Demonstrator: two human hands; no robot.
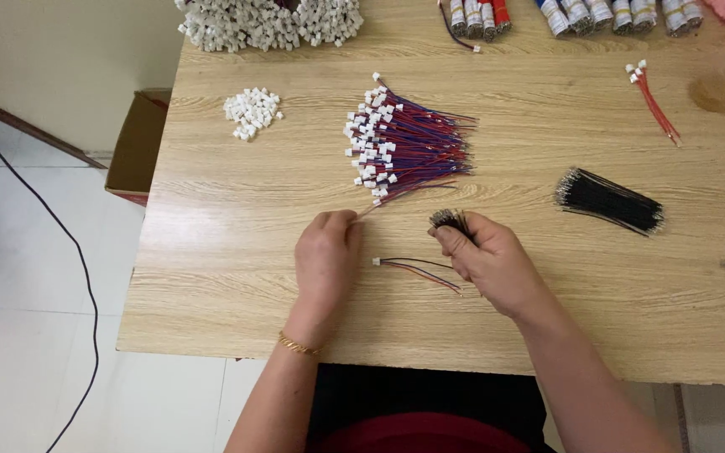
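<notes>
Big wooden table (211,218) is taking up most of the frame, w/ white tile floor and a cardboard box (138,143) showing at the left edge.

Center of the frame, a fat pile of red/blue wires (404,149) w/ white plugs on the ends is lying fanned out. Top left there's a heap of white plugs on wires (266,21), and along the top edge some taped wire bundles (576,13). Right of center a black wire bundle (610,201) is lying on its own, well apart from the hands. Upper left of center, a small pile of loose white plugs (252,111). Upper right, a couple of red wires (654,99).

Left hand (326,256) is pinching one wire at the bottom edge of the red/blue pile, fingers closed on it, looks like it's pulling it free. Right hand (492,260) is clenched around a short tuft of black wires (448,220), ends sticking up past the thumb. Between the two hands, one finished-looking piece (417,270) w/ a white plug is sitting on the table, not touched by either hand.

Imo the step in hand is picking the next plugged wire out of the pile. Next move prob needs the left hand bringing that wire across to the right, and the right thumb working one black wire out of the tuft w/o letting the rest slip.
</notes>
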